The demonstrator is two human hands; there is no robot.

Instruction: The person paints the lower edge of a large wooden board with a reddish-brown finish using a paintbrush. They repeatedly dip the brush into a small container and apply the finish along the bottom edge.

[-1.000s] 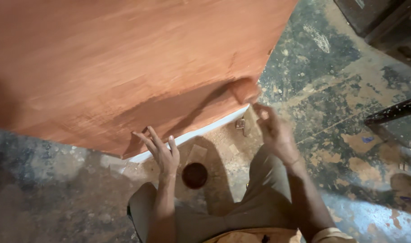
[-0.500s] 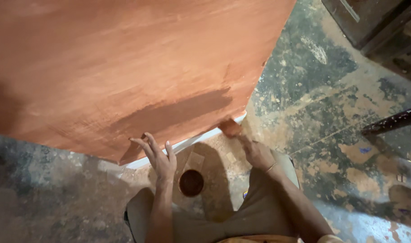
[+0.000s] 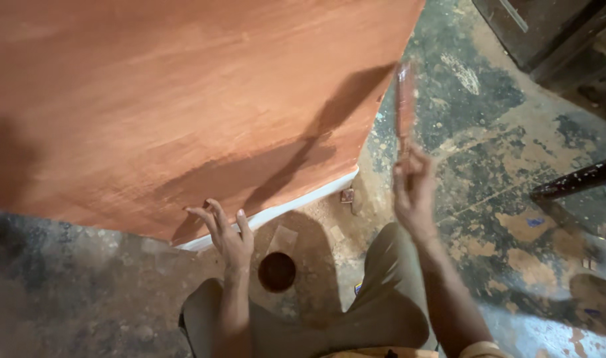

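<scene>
Left hand [image 3: 226, 232]: fingers spread, not clenched, fingertips resting on the lower edge of the reddish-brown stained panel [image 3: 183, 106], holding nothing. Right hand [image 3: 414, 192]: closed around the handle of a stained paintbrush [image 3: 404, 99], bristles pointing up, just beside the panel's right edge. Small round pot of dark stain [image 3: 277, 272] on the floor [image 3: 488, 132] between the knees.
</scene>
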